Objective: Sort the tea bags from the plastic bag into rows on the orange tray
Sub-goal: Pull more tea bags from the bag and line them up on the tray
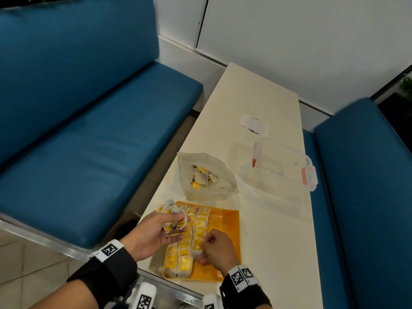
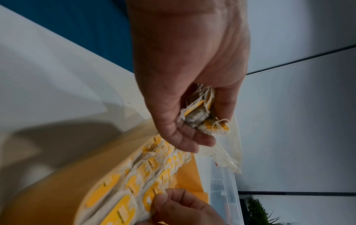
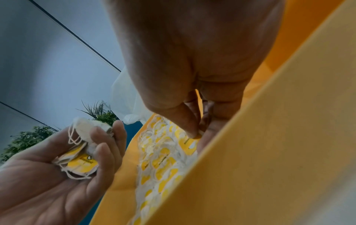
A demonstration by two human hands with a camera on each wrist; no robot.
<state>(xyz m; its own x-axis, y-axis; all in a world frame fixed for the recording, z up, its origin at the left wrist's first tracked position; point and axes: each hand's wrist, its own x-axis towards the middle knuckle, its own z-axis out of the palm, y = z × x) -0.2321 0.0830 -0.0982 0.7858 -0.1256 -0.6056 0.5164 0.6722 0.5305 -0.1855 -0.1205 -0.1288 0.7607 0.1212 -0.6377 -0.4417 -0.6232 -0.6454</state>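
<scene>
While the left hand (image 1: 156,233) cups a loose clump of papery, string-tangled yellow-tagged tea bags (image 1: 172,217), the right hand (image 1: 214,248) pinches one bag in the rows filling the flat orange plastic tray (image 1: 227,230); the crinkled clear plastic bag (image 1: 207,175) lies at its 12 o'clock

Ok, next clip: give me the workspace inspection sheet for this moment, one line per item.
Surface: cream table, bare on its near right.
Job's things: orange tray with rows of tea bags on its left part; plastic bag behind it, some bags inside.
Clutter: clear lidded container; small wrapper.
Grippers: left hand holds a bunch of tea bags; right hand pinches one tea bag at the rows.
Cables: nothing seen.
Surroundings: blue benches, white wall, plants.
</scene>
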